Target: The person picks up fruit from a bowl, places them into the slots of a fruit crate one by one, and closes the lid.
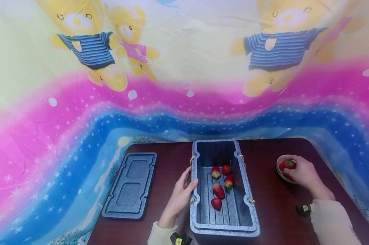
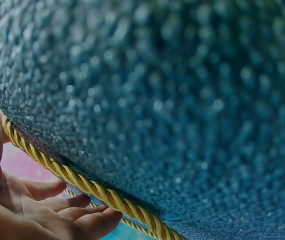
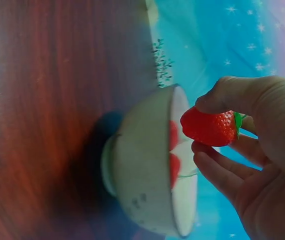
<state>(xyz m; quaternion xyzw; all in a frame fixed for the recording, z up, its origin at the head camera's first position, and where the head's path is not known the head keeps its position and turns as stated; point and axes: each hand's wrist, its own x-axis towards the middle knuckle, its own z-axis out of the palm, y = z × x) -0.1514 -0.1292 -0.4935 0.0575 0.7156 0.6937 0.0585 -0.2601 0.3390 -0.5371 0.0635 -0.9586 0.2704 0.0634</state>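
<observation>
My right hand [image 1: 304,172] pinches a red strawberry [image 3: 210,127] between thumb and fingers, its green leaves toward the palm. The strawberry is at the mouth of a small pale bowl [image 3: 142,165], where more red strawberries [image 3: 174,170] lie inside. My left hand [image 1: 181,192] rests against the left side of a grey foam box [image 1: 224,229], thumb over the rim and fingers along the outer wall. In the left wrist view its fingertips touch a gold twisted cord [image 2: 82,182]. Several strawberries [image 1: 218,191] lie on the box's ribbed floor.
A grey foam lid [image 1: 129,195] with two recessed panels lies left of the box on the dark red-brown table [image 1: 264,200]. Behind the table hangs a cloth [image 1: 184,102] printed with bears. Gold cord loops [image 1: 252,201] show at the box's sides.
</observation>
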